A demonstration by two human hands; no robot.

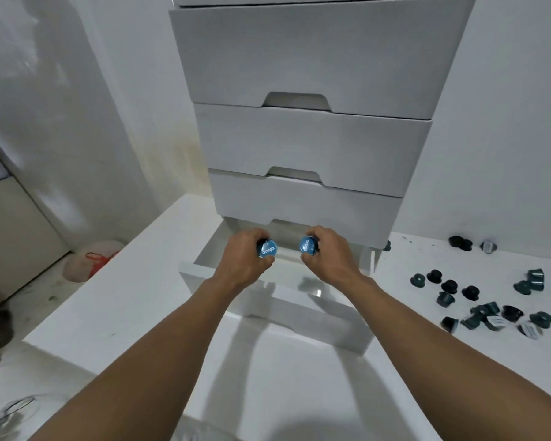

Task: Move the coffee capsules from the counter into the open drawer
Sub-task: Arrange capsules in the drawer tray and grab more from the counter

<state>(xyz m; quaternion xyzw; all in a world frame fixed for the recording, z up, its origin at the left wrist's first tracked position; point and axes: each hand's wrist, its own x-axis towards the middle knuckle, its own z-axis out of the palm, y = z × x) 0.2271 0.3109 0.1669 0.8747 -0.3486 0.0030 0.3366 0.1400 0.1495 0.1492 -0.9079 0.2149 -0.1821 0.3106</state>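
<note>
The bottom drawer of a white drawer unit stands pulled out over the white counter. Both my hands hover above its open inside. My left hand grips a coffee capsule whose blue foil lid faces me. My right hand holds another blue-lidded capsule. Several dark capsules lie scattered on the counter to the right of the drawer, some upside down, some on their sides. How much lies inside the drawer is hidden by my hands.
Three shut drawers stack above the open one. More capsules sit at the back right against the wall. On the floor at left are a beige cabinet and a pale bag with red handles.
</note>
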